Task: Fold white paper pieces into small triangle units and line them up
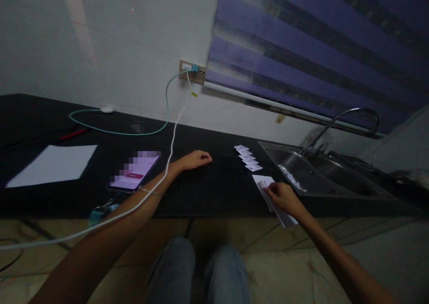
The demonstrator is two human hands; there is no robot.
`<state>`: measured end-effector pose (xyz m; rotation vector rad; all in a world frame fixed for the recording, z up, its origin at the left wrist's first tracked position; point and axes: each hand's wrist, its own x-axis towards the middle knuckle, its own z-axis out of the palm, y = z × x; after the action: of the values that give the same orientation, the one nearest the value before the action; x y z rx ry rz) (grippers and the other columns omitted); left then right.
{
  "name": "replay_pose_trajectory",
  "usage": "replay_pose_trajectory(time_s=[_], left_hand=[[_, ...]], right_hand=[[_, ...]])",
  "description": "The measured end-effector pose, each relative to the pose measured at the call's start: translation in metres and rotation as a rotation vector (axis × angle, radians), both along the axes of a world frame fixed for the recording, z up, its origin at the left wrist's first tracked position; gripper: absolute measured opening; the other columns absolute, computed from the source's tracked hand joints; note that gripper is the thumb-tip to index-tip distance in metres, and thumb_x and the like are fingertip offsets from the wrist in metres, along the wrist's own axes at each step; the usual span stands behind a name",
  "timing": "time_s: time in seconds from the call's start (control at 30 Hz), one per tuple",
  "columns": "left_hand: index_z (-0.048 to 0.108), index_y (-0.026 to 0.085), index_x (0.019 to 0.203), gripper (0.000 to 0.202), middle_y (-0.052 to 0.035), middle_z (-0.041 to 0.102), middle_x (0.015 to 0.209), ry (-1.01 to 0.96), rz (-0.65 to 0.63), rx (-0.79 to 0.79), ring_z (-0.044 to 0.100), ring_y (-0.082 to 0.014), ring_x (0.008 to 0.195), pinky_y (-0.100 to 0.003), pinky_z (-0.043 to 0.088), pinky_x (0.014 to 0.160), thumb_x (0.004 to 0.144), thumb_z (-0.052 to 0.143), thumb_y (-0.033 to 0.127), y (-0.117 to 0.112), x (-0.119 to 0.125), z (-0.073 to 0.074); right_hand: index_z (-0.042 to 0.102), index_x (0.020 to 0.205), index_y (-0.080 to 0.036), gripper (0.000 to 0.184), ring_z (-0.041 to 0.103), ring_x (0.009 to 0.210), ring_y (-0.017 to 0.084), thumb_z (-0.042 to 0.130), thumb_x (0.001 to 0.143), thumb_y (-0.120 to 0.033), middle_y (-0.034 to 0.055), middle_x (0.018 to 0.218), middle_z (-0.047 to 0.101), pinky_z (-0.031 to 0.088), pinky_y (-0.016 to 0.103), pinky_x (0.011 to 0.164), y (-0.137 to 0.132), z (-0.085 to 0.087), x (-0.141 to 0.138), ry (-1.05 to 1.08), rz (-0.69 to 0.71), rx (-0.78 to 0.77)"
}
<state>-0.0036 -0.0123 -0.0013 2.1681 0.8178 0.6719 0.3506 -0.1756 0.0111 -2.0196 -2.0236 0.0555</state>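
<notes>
My left hand (195, 160) rests on the black countertop (208, 183), fingers curled loosely down, with nothing seen in it. My right hand (283, 197) is closed on a white folded paper (264, 183) at the counter's front edge, beside the sink. A row of several small white folded papers (248, 158) lies just beyond, between my hands. A lit phone (136, 172) lies left of my left forearm.
A steel sink (311, 170) with a curved tap (338, 120) sits at the right. A white sheet (53, 164) lies far left. A white cable (167, 165) and a teal cable (134, 132) run from the wall socket (191, 70). My knees show below.
</notes>
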Motion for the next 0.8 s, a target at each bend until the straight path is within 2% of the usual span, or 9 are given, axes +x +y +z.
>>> replay_pose_trajectory(time_s=[0.13, 0.23, 0.33, 0.4, 0.5, 0.57, 0.63, 0.73, 0.8], left_hand=[[0.07, 0.013, 0.1, 0.033, -0.0095, 0.072, 0.099, 0.005, 0.003, -0.01, 0.065, -0.0185, 0.087, -0.03, 0.047, 0.08, 0.09, 0.055, 0.041, 0.003, 0.001, -0.001], [0.07, 0.013, 0.101, 0.034, -0.0101, 0.072, 0.099, -0.001, 0.01, 0.001, 0.065, -0.0193, 0.088, -0.031, 0.047, 0.081, 0.09, 0.055, 0.041, 0.005, 0.001, -0.003], [0.07, 0.012, 0.1, 0.034, -0.0104, 0.071, 0.097, -0.009, -0.007, -0.005, 0.065, -0.0193, 0.086, -0.031, 0.047, 0.08, 0.09, 0.055, 0.041, 0.005, 0.001, -0.003], [0.07, 0.012, 0.099, 0.033, -0.0094, 0.071, 0.094, 0.0, -0.007, -0.004, 0.064, -0.0184, 0.083, -0.03, 0.046, 0.078, 0.09, 0.055, 0.04, 0.004, 0.0, -0.003], [0.069, 0.013, 0.097, 0.036, -0.0068, 0.069, 0.087, 0.016, -0.002, 0.002, 0.06, -0.0159, 0.075, -0.028, 0.044, 0.071, 0.093, 0.05, 0.044, 0.003, 0.001, -0.002], [0.069, 0.014, 0.095, 0.042, -0.0055, 0.067, 0.083, 0.008, -0.01, -0.01, 0.058, -0.0149, 0.071, -0.028, 0.043, 0.068, 0.096, 0.046, 0.049, 0.003, 0.002, -0.002], [0.068, 0.014, 0.096, 0.047, -0.0051, 0.066, 0.081, -0.056, -0.014, -0.054, 0.057, -0.0146, 0.071, -0.028, 0.043, 0.068, 0.096, 0.044, 0.054, 0.004, 0.004, -0.002], [0.067, 0.013, 0.104, 0.058, -0.008, 0.067, 0.087, -0.262, -0.014, -0.26, 0.059, -0.0157, 0.073, -0.027, 0.043, 0.064, 0.095, 0.04, 0.064, 0.005, 0.008, 0.0], [0.066, 0.012, 0.108, 0.069, -0.0118, 0.069, 0.095, -0.444, -0.057, -0.47, 0.062, -0.018, 0.079, -0.028, 0.044, 0.063, 0.092, 0.036, 0.072, 0.006, 0.008, 0.001]], right_hand=[[0.053, 0.058, -0.022, 0.048, 0.052, 0.055, 0.018, 0.054, 0.082, -0.063, 0.0031, 0.056, 0.056, 0.034, 0.029, 0.055, 0.001, -0.006, 0.004, 0.285, -0.064, -0.028], [0.044, 0.057, -0.022, 0.054, 0.041, 0.051, 0.012, 0.055, 0.079, -0.07, -0.0027, 0.053, 0.043, 0.029, 0.027, 0.052, 0.001, -0.012, 0.008, 0.498, -0.022, -0.088], [0.041, 0.06, -0.022, 0.056, 0.035, 0.051, 0.01, 0.054, 0.08, -0.072, -0.0047, 0.055, 0.038, 0.027, 0.026, 0.051, -0.001, -0.015, 0.013, 0.579, -0.019, -0.1], [0.042, 0.06, -0.022, 0.056, 0.036, 0.051, 0.011, 0.054, 0.08, -0.073, -0.0044, 0.055, 0.04, 0.028, 0.026, 0.05, -0.001, -0.01, 0.015, 0.566, -0.022, -0.09], [0.051, 0.066, -0.021, 0.051, 0.045, 0.051, 0.014, 0.054, 0.082, -0.069, -0.0016, 0.055, 0.048, 0.034, 0.027, 0.049, 0.0, 0.012, 0.011, 0.476, 0.017, -0.045], [0.056, 0.075, -0.021, 0.045, 0.053, 0.054, 0.016, 0.051, 0.087, -0.063, 0.0013, 0.059, 0.056, 0.038, 0.027, 0.051, 0.001, 0.036, 0.0, 0.449, 0.046, 0.031], [0.057, 0.079, -0.021, 0.04, 0.052, 0.052, 0.015, 0.055, 0.088, -0.06, 0.0004, 0.059, 0.055, 0.038, 0.026, 0.049, 0.003, 0.062, -0.02, 0.491, 0.086, 0.108], [0.056, 0.08, -0.022, 0.034, 0.047, 0.048, 0.011, 0.063, 0.085, -0.055, -0.0028, 0.06, 0.051, 0.038, 0.025, 0.046, 0.008, 0.092, -0.06, 0.757, 0.203, 0.156], [0.053, 0.081, -0.023, 0.028, 0.044, 0.047, 0.01, 0.066, 0.084, -0.048, -0.0055, 0.06, 0.045, 0.037, 0.023, 0.045, 0.017, 0.098, -0.087, 0.95, 0.292, 0.159]])
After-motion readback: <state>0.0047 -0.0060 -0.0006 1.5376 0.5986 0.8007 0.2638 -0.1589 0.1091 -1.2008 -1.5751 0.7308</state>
